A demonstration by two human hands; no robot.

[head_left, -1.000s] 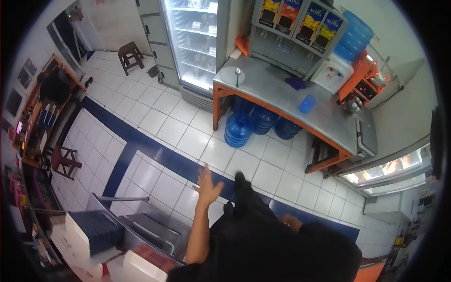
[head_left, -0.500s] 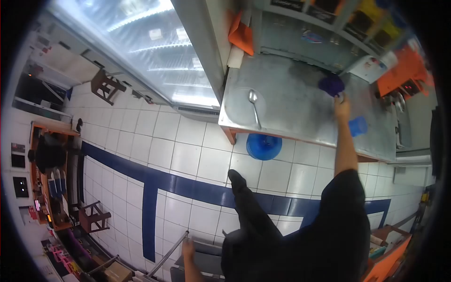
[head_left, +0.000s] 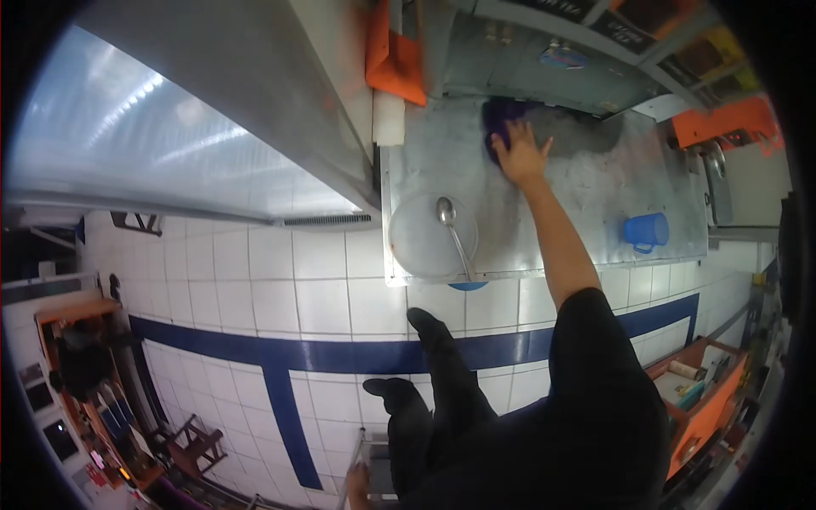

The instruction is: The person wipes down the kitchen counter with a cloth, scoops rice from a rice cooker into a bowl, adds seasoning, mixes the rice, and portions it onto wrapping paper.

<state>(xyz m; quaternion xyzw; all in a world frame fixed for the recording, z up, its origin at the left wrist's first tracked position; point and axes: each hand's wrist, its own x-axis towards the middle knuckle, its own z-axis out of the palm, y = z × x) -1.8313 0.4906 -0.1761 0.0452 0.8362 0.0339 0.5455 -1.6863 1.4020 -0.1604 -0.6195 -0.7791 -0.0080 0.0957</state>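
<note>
My right hand [head_left: 522, 155] reaches over the metal counter [head_left: 561, 229], fingers spread and lying flat. Its fingertips and thumb rest on a bunched purple cloth [head_left: 503, 127] near the back of the counter. A darker, wet-looking patch spreads to the right of the cloth. Toward the counter's left front corner, a metal spoon [head_left: 448, 214] lies across a round, pale disc [head_left: 416, 242]. A blue mug [head_left: 648, 229] stands near the front right edge. At the bottom, my left hand [head_left: 359, 480] is low beside a grey metal frame [head_left: 374, 459]; its fingers are too small to make out.
A glass-fronted fridge [head_left: 170, 144] stands left of the counter. An orange holder [head_left: 395, 64] hangs at the back left corner, and an orange device [head_left: 722, 123] sits at the right. Beneath the front edge, a blue container [head_left: 467, 286] shows partly. A stool [head_left: 194, 442] stands on the tiles.
My right hand has moved left across the counter with the purple cloth, and its fingers are now spread. The view has shifted, and a second foot now shows.
</note>
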